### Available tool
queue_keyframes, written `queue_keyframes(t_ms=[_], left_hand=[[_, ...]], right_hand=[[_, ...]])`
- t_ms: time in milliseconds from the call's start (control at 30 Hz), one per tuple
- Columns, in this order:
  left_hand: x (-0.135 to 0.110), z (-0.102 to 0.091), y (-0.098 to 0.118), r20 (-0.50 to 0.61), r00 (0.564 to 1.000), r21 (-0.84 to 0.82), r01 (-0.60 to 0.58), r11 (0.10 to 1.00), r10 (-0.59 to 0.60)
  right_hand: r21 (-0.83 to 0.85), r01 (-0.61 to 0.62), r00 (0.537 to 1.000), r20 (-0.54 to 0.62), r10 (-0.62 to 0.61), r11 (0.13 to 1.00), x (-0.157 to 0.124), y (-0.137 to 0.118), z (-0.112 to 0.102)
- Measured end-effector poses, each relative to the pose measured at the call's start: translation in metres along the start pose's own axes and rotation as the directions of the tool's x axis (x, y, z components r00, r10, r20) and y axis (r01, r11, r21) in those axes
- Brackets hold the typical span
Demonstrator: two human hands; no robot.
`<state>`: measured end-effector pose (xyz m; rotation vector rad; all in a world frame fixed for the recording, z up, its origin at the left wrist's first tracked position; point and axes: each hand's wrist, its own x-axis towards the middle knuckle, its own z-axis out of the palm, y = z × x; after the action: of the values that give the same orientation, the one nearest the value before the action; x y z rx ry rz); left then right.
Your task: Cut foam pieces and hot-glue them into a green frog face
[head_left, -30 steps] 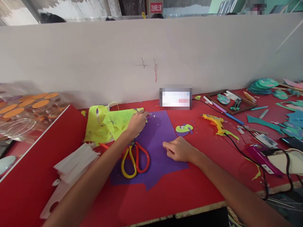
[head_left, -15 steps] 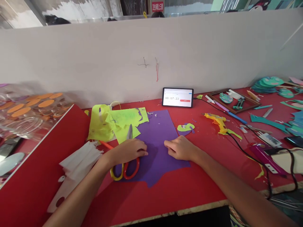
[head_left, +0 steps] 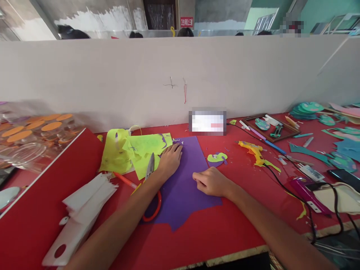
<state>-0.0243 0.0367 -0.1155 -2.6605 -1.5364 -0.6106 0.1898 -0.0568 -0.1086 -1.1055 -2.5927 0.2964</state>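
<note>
The left hand (head_left: pixel 170 160) has left the scissors (head_left: pixel 151 168) and moved up. Its fingers now lie flat and together on the purple sheet (head_left: pixel 185 198), near the far left corner. The right hand (head_left: pixel 211 182), loosely curled and clasping nothing, presses fingertips on the sheet's middle. The sheet lies flat on the red table (head_left: pixel 225 228), its near edge cut jagged, beside lime-green scraps (head_left: pixel 132 150).

Left hand (head_left: pixel 170 159) and right hand (head_left: pixel 210 182) rest on the purple sheet (head_left: pixel 185 197) beside the scissors (head_left: pixel 150 168).
</note>
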Motion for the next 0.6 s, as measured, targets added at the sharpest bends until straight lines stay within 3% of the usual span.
queue_keyframes(t_ms=[100,200,267,400,600], left_hand=[[-0.003,-0.003,0.002,-0.047,0.999,-0.090,-0.027,0.996,0.022],[-0.003,-0.008,0.005,-0.063,0.997,-0.192,-0.058,0.980,0.046],[-0.002,-0.009,0.004,-0.064,0.996,-0.266,-0.078,0.961,0.063],[0.000,-0.005,-0.002,-0.090,0.996,-0.372,-0.056,0.926,0.023],[0.003,-0.002,-0.007,-0.136,0.991,-0.434,-0.048,0.900,-0.013]], right_hand=[[0.069,-0.025,0.975,-0.219,0.039,0.997,-0.003,0.018,-0.009],[0.119,-0.229,0.875,-0.409,0.258,0.966,-0.011,0.048,-0.026],[0.126,-0.313,0.844,-0.418,0.337,0.941,-0.017,0.069,-0.035],[0.127,-0.420,0.857,-0.271,0.439,0.899,-0.029,0.099,-0.039],[0.147,-0.555,0.798,-0.186,0.574,0.819,-0.029,0.106,-0.029]])
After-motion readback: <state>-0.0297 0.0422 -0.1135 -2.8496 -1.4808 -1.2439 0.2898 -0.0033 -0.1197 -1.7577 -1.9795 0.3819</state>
